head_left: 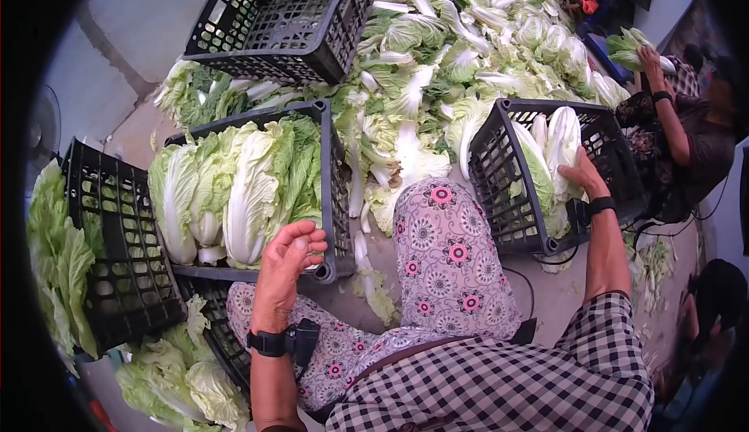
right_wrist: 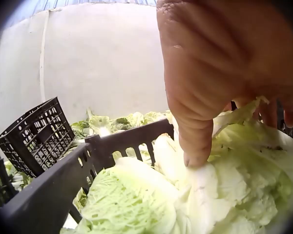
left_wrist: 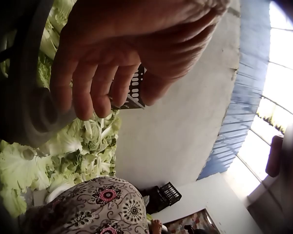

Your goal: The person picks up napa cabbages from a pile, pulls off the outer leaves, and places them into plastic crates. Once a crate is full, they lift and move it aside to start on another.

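Note:
In the head view my right hand (head_left: 583,176) grips a napa cabbage (head_left: 563,137) with a white stem, inside the right black crate (head_left: 493,207). The right wrist view shows the thumb (right_wrist: 198,144) pressed on its pale leaves, with the other fingers partly hidden behind it. Another napa cabbage (right_wrist: 129,197) lies beside it in that crate. My left hand (head_left: 287,259) hovers at the front right corner of the left black crate (head_left: 337,198), fingers loosely bent and nothing in them. Several napa cabbages (head_left: 251,198) stand side by side in this left crate.
A large heap of cabbages and loose leaves (head_left: 421,65) spreads behind both crates, with a black crate (head_left: 312,61) tilted on it. Another crate (head_left: 117,237) stands at far left. On the right, another person (head_left: 679,132) holds a cabbage (head_left: 628,50).

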`<state>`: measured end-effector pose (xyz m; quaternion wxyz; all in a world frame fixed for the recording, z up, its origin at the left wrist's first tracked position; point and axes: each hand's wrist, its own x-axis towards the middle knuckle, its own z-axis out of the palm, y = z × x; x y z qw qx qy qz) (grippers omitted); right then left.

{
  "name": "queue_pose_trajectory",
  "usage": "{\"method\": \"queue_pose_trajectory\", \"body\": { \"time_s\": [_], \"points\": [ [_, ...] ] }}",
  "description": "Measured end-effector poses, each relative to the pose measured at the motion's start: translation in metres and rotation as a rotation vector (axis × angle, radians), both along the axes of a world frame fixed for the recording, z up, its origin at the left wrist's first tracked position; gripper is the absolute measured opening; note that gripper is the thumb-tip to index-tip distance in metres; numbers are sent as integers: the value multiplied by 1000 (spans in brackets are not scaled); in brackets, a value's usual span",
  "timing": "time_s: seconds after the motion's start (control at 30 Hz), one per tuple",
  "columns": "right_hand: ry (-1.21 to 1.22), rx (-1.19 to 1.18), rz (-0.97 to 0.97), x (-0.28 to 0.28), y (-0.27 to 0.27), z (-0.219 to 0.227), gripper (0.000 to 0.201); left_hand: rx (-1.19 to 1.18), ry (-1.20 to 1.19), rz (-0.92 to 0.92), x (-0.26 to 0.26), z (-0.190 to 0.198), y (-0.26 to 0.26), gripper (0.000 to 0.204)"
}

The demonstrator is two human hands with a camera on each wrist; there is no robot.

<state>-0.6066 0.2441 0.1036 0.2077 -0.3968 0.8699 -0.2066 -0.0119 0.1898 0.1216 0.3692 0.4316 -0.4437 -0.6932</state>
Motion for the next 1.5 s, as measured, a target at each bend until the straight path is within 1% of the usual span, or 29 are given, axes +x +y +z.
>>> {"method": "queue_pose_trajectory", "body": {
  "time_s": [0.1,0.17,0.23,0.3,0.37,0.4,0.43,0.5,0.53,0.6,0.63,0.67,0.77,0.87,0.9,1.0,1.07,1.13,1.17,1.27,1.33,1.37,1.43,1.47,1.5],
  "points": [
    [338,81,-13,4,-7,5,91,-51,-30,7,3,7,-1,42],
    [350,-98,144,-3,-17,11,83,-94,-67,63,12,14,-8,41],
    [263,-384,230,10,-35,21,72,-180,-150,111,28,17,-20,39],
    [113,-385,309,80,-48,76,64,-278,-288,177,41,20,-30,40],
    [56,-448,440,137,-58,103,59,-354,-425,193,53,11,-43,43],
    [34,-479,500,162,-62,109,57,-390,-488,194,58,5,-49,45],
    [30,-511,565,187,-66,111,53,-510,-646,224,63,-1,-53,48],
    [101,-463,702,229,-73,114,51,-745,-963,275,73,-11,-61,53],
    [45,-445,745,248,-75,114,50,-709,-1031,291,78,-13,-64,63],
    [-30,-414,829,276,-79,107,48,-601,-1042,269,91,-40,-71,67],
    [-49,-400,871,285,-81,102,46,-545,-1044,257,92,-40,-71,69],
    [-42,-427,939,290,-82,97,46,-505,-1043,205,94,-40,-71,71],
    [-149,-342,989,302,-80,102,51,-354,-1066,177,97,-34,-68,70],
    [-208,-360,996,310,-78,102,54,-319,-1117,145,97,-27,-65,69],
    [-218,-369,1003,312,-79,101,55,-321,-1122,165,98,-30,-66,69],
    [-135,-254,1165,312,-86,87,56,-338,-1148,243,111,-53,-72,68],
    [-223,-105,1204,308,-87,85,56,-365,-1173,306,121,-69,-76,69],
    [-289,31,1224,304,-87,85,57,-269,-1190,293,115,-48,-74,70],
    [-275,23,1252,302,-87,84,56,-219,-1197,289,112,-38,-72,70],
    [-257,7,1319,298,-85,87,54,-119,-1226,221,120,-31,-73,73],
    [-274,8,1343,301,-82,97,55,-105,-1248,140,122,-38,-75,74],
    [-259,-28,1372,301,-81,94,56,-98,-1259,101,122,-42,-76,75],
    [-232,-100,1429,303,-80,85,57,-120,-1241,79,124,-51,-80,80],
    [-173,-110,1447,303,-80,82,60,-132,-1233,68,126,-54,-81,82],
    [-173,-99,1437,303,-80,82,60,-137,-1250,60,127,-55,-82,85]
  ]
}}
